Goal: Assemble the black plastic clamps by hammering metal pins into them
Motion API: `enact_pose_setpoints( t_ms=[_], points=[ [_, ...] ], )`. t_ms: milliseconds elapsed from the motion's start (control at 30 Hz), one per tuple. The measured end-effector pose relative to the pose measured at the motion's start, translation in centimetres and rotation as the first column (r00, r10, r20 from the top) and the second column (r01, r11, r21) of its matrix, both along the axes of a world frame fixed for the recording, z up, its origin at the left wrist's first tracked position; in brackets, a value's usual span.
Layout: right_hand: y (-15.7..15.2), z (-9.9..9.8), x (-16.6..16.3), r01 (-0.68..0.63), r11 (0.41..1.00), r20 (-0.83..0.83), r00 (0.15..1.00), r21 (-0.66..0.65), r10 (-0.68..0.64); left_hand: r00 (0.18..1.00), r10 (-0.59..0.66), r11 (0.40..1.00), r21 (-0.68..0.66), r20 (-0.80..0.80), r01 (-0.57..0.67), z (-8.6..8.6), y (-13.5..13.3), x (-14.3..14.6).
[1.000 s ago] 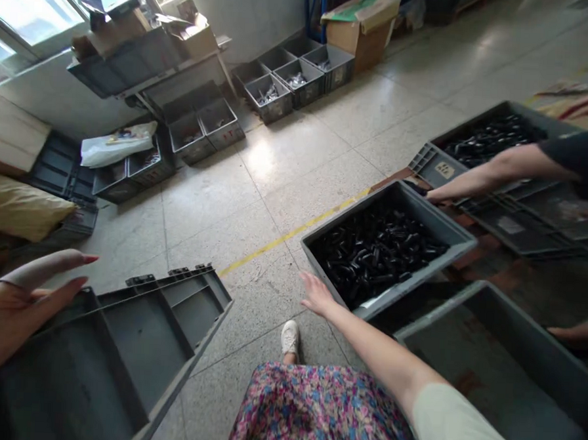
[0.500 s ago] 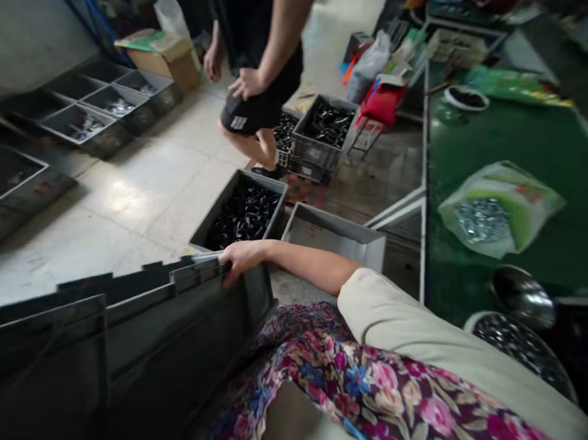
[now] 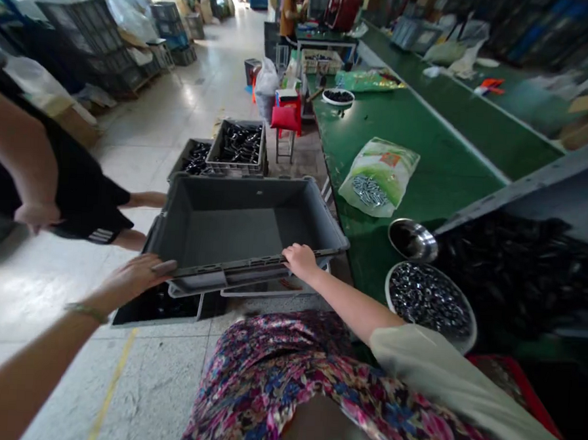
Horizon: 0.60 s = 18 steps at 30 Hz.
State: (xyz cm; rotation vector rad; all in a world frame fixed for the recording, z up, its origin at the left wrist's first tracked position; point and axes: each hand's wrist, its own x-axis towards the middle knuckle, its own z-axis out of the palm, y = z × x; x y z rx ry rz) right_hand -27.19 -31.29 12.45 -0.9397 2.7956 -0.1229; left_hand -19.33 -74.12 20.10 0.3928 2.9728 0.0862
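two hands [image 3: 299, 260]. one wide gray crate [image 3: 234, 233] between them. beyond it, two crates of black parts [image 3: 264, 153]; beneath, at least two lower crates [image 3: 200, 307], partly hidden. on the green tabletop [image 3: 449, 175]: at least two bags [image 3: 379, 175], one metal bowl [image 3: 428, 244], two white-rimmed basins [image 3: 472, 331]. two other people [image 3: 79, 176].

Grey crate [image 3: 234, 233]: rectangular, wide
Crate mouth: facing up
Crate floor: bare
Crate place: just left of the green table [image 3: 439, 172]
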Motion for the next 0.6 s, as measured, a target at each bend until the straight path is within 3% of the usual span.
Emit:
enact_pose_setpoints(
  t_ms=[67, 167, 233, 300, 400, 600],
  points=[
    [0.4, -3.6, -0.4, 0.092, 0.994, 0.021, 0.995, 0.053, -0.094, 0.98, -0.174, 0.982, -0.05, 0.097, 0.18, -5.7, 1.5, -4.1],
    [-0.1, -9.2, -0.8, 0.17, 0.977, 0.063, 0.982, 0.127, -0.179, 0.957, -0.219, 0.966, -0.095, 0.191, 0.24, -14.4, 2.6, -7.9],
    [-0.7, -12.5, -0.9, 0.193, 0.966, 0.094, 0.973, 0.171, -0.211, 0.939, -0.256, 0.953, -0.101, 0.23, 0.285, -19.1, 2.4, -8.5],
    [-0.9, -15.2, -0.7, 0.205, 0.957, 0.127, 0.964, 0.204, -0.233, 0.933, -0.292, 0.945, -0.088, 0.21, 0.315, -22.6, 2.0, -7.7],
    [0.1, -17.6, 0.5, 0.203, 0.954, 0.191, 0.95, 0.221, -0.246, 0.941, -0.297, 0.947, -0.077, 0.161, 0.312, -25.3, 2.2, -5.0],
    [3.7, -18.5, 3.9, 0.203, 0.963, 0.323, 0.912, 0.179, -0.252, 0.92, -0.315, 0.943, -0.036, 0.231, 0.332, -25.7, 5.1, -0.6]
  ],
)
